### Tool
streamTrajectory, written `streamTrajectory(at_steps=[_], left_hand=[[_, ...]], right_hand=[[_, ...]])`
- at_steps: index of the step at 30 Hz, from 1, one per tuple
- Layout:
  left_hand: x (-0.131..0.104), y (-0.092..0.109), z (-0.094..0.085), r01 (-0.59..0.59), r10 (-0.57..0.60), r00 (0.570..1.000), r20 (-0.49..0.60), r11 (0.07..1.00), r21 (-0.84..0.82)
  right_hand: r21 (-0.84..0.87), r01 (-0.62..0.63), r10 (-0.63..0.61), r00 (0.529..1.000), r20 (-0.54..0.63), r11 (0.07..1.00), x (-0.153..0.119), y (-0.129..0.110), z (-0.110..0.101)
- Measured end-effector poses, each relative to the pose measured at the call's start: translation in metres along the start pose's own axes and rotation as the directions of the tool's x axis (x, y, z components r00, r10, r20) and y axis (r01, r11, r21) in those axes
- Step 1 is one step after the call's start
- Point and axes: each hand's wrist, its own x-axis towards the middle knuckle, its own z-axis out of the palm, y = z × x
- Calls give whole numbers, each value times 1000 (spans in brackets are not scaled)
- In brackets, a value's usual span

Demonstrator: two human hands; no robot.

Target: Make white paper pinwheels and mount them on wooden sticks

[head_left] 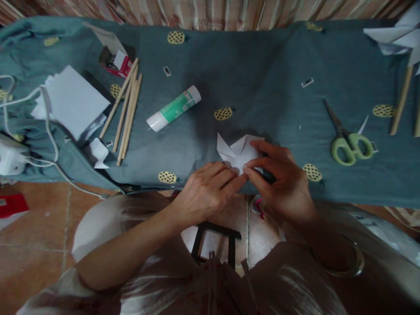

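A piece of folded white paper [244, 148] with raised, pointed flaps lies near the front edge of the cloth-covered table, between my hands. My left hand [210, 186] is closed on its lower left side, fingers curled over the edge. From the right, my right hand [282, 177] grips the paper, its thumb and index finger meeting at the lower middle, close to my left fingertips. Whatever is under the fingers is hidden. Beyond the paper, to the left, a green and white glue stick [177, 107] lies on its side.
Green-handled scissors [348, 140] lie open at the right. Wooden sticks [126, 113], a stack of white paper [75, 103], an open red box [116, 61] and white cables [49, 127] are at the left. Folded paper pinwheels [398, 37] on sticks sit at the far right.
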Motion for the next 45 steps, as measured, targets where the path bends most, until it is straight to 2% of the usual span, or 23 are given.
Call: streamTrajectory(at_steps=[22,39,45], left_hand=[[2,2,1,20,-20,1000,1,999,-47],[0,2,3,45,-44,999,28,997,-58],[0,2,3,29,-29,1000,5,998,-47]], right_hand=[[-16,-45,45,999,-23,999,1,-1,4],[-8,-93,93,996,10,996,6,-8,4],[-19,-95,95,995,-10,995,6,-6,6]])
